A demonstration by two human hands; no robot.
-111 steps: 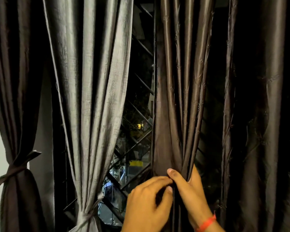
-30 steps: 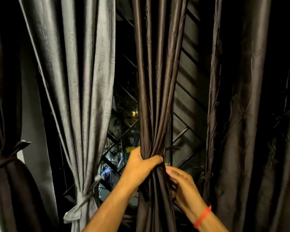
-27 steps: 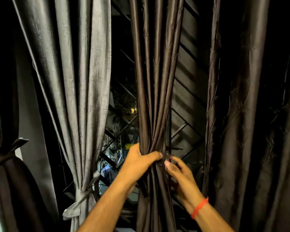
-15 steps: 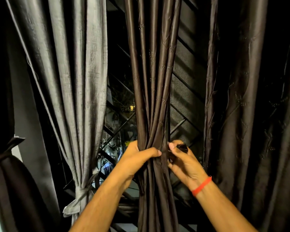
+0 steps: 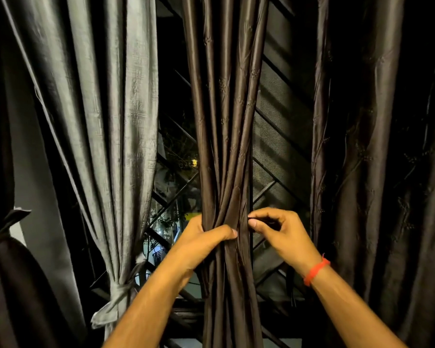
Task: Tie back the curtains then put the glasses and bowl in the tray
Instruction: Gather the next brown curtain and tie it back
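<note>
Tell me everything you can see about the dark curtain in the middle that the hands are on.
The middle curtain is dark brown, glossy like satin, with faint embroidered sprigs. It hangs upright in narrow folds, gathered into a tight bunch and not yet tied. The left hand is wrapped around the gathered part, thumb across the front. The right hand pinches something small and dark at its right edge; what it is cannot be told. Behind it is a window grille.
</note>
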